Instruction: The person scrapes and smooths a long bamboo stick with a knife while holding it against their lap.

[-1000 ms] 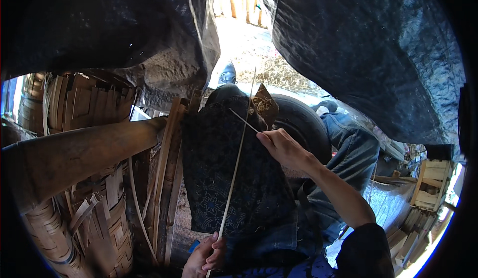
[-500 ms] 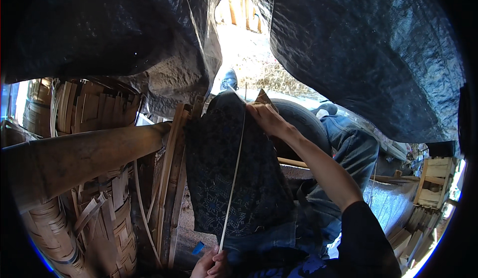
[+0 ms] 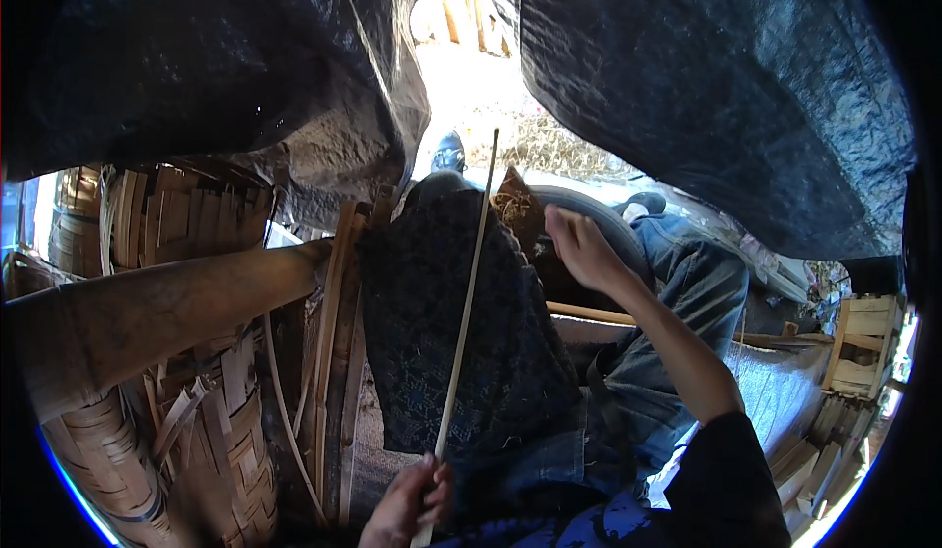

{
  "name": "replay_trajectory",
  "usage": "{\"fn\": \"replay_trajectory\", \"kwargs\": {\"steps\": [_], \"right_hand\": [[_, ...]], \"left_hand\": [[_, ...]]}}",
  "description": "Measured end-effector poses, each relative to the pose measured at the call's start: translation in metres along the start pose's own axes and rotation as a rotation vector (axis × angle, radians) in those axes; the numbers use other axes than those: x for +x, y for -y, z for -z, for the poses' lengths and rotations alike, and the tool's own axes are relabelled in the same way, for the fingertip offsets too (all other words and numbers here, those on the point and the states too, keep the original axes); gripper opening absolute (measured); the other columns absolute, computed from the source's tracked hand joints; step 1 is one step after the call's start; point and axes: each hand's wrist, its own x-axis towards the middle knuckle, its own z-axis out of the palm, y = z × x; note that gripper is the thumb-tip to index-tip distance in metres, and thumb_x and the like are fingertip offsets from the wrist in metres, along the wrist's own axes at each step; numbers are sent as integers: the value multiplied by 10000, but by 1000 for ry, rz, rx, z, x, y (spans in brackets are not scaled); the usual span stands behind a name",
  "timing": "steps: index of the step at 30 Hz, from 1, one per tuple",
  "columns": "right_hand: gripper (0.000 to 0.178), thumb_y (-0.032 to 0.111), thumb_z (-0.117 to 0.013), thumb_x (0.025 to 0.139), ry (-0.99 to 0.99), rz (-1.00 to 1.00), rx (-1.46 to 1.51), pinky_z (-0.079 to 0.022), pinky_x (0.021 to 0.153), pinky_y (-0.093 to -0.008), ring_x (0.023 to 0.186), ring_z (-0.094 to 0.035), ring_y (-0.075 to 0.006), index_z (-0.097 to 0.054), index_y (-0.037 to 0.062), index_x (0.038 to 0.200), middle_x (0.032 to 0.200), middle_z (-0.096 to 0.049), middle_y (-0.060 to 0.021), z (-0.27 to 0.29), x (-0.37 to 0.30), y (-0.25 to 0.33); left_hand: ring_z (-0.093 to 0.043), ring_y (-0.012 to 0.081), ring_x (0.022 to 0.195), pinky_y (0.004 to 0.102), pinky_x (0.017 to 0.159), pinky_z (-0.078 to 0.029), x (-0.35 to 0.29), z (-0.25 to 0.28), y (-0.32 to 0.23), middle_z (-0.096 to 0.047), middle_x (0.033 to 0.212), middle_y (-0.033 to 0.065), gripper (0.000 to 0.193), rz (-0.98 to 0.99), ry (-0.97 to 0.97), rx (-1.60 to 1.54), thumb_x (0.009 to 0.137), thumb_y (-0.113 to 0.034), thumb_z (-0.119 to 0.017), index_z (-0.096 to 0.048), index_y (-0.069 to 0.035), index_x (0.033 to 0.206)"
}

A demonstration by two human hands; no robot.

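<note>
Near the bottom edge, my left hand (image 3: 407,499) is closed around the lower end of a thin bamboo strip (image 3: 464,322). The strip slants up across a dark patterned cloth (image 3: 432,352) draped over my leg, and its upper tip stands free beyond the cloth. My right hand (image 3: 587,251) is raised to the right of the strip, apart from it, with its fingers curled in. Whether anything is in those fingers is hidden. Just left of that hand is a brown pointed piece (image 3: 520,212) with thin shavings on it, beside a black round-rimmed object (image 3: 628,239).
A thick bamboo pole (image 3: 186,303) juts in from the left, above woven bamboo baskets (image 3: 108,469). Upright bamboo slats (image 3: 334,352) stand left of the cloth. Dark sheeting (image 3: 706,87) hangs overhead. A wooden crate (image 3: 863,347) is at far right.
My right hand has come off the strip's upper part and moved right and slightly down. The strip's tip and the brown pointed piece now show more. My left hand has risen a little.
</note>
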Motion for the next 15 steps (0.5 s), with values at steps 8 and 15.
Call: {"fn": "replay_trajectory", "kwargs": {"steps": [8,15], "right_hand": [[441,339,-444,979,150,112,-96,-377,394,-393,390,-533,-293,-500,-1,704,471,-486,-164,-18,-83,65],[465,374,-476,959,182,159,-242,-419,390,-400,398,-552,-322,-512,12,671,463,-513,-161,-37,-78,52]], "left_hand": [[-281,72,463,235,447,-263,46,-48,-56,-271,594,-71,322,-189,210,172,997,-430,-333,-419,-159,846],[-258,51,457,210,424,-217,41,-54,-46,-253,587,-84,320,-231,89,199,992,-429,-356,-426,-160,834]]}}
